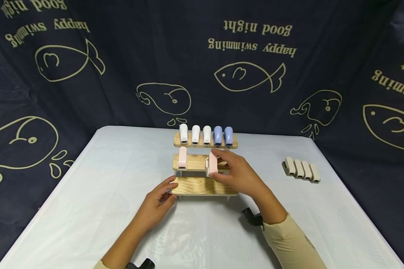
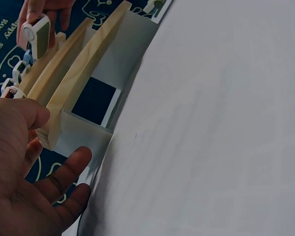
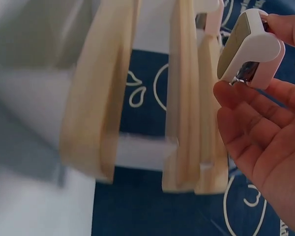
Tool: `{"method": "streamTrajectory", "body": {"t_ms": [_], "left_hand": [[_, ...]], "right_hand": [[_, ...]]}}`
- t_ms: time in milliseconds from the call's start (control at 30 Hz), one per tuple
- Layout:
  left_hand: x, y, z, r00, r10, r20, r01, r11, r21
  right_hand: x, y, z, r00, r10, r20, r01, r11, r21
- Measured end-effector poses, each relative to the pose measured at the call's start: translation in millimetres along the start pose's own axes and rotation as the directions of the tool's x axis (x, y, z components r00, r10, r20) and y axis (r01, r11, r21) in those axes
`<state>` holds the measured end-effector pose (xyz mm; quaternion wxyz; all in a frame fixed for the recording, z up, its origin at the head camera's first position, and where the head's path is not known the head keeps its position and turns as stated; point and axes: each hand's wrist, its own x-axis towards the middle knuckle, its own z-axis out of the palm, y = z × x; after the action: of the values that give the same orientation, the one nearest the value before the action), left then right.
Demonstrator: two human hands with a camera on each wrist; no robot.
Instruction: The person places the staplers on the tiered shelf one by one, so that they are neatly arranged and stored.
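My right hand (image 1: 239, 172) pinches a pink-and-white mini stapler (image 1: 213, 163) between thumb and fingers, above the right part of the middle shelf (image 1: 197, 163). In the right wrist view, the held stapler (image 3: 266, 47) shows a pale base plate and a metal part inside. Another pink stapler (image 1: 182, 158) stands at that shelf's left end. My left hand (image 1: 153, 207) grips the left end of the lowest shelf (image 1: 205, 186) of the wooden tiered stand, thumb and a finger about the board (image 2: 51, 130), other fingers spread. Along the top shelf are several white staplers (image 1: 195, 135) and two blue ones (image 1: 217, 136).
Several cream staplers (image 1: 299, 169) lie in a slanted row on the white-covered table (image 1: 87, 209), to the right. Clear side panels (image 2: 83, 135) carry the shelves. A dark patterned cloth (image 1: 121, 56) hangs behind the table.
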<state>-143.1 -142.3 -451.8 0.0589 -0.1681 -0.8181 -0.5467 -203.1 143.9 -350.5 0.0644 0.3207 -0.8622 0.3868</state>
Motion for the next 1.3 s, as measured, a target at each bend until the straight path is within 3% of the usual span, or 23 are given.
{"method": "streamTrajectory", "body": {"t_ms": [567,833,1300], "left_hand": [[1.8,1.9,-1.5,1.000,0.020,-0.008,-0.020,1.000,-0.008],[1.2,3.6,-0.7,1.000,0.013,-0.017,-0.014,1.000,-0.026],[0.4,1.0,-1.0,1.000,0.003,-0.001,-0.003,1.000,0.010]], "right_hand": [[24,-3,31,1.000,-0.025,-0.009,0.025,0.999,-0.024],[30,-3,42,0.998,-0.049,-0.038,0.043,0.990,-0.135],[31,-2,51,0.993,-0.054,-0.104,0.042,0.992,-0.116]]}}
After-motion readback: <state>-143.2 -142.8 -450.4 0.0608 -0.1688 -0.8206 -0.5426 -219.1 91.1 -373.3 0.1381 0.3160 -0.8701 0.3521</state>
